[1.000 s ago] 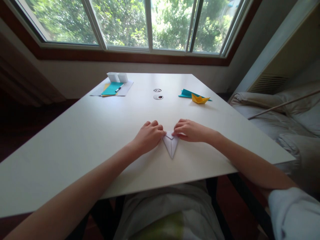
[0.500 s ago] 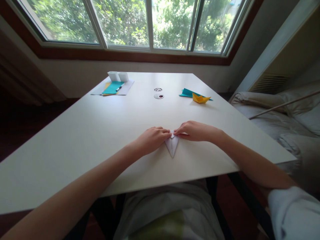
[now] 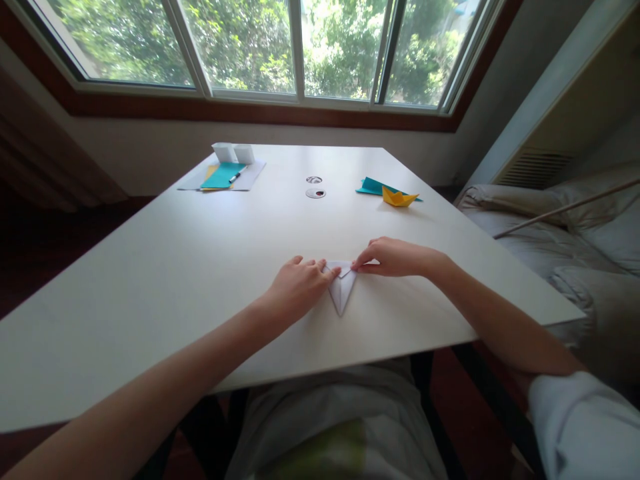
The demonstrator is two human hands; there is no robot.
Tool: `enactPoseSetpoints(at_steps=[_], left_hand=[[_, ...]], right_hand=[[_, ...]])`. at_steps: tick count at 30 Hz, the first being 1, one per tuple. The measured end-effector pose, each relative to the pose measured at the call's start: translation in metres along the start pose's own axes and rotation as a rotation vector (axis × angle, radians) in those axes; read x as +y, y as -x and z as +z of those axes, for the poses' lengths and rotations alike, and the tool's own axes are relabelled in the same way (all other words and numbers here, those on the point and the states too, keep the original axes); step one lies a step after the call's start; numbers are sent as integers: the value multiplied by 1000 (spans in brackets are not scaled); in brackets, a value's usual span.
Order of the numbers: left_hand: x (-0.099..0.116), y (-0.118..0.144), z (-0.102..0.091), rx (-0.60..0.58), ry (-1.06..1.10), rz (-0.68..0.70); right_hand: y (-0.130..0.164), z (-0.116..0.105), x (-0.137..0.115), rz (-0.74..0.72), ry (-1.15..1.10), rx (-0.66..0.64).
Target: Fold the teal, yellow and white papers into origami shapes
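Near the bench's [image 3: 150, 280] front edge, the left hand [image 3: 297, 288] lies flat, pinning a folded white paper [image 3: 341, 291], while the right hand [image 3: 393, 257] pinches its top corner. A clean crease likely needs aligned edges and firm fingertip pressure along the fold.

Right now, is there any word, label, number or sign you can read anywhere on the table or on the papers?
None can be read.
White folded paper under the left hand and right hand: no print shows.
Yellow paper boat, teal sheets, pen, two white cups: no lettering shows.
Two round discs on the table: dark marks, too small to read.
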State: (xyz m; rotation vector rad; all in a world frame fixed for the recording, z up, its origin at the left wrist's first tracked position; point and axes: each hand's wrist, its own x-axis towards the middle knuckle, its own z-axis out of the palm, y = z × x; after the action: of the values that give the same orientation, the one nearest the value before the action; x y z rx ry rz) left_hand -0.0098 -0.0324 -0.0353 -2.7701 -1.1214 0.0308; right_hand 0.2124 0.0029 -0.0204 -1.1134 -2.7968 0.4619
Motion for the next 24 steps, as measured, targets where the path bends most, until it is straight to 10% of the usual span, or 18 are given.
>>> enactPoseSetpoints(at_steps=[16,24], left_hand=[[-29,-11,19,214,285,-200],[-32,-15,16,212,705,-307]], right_hand=[[-16,32,0,13,120,275],[-20,32,2,157,-227,378]])
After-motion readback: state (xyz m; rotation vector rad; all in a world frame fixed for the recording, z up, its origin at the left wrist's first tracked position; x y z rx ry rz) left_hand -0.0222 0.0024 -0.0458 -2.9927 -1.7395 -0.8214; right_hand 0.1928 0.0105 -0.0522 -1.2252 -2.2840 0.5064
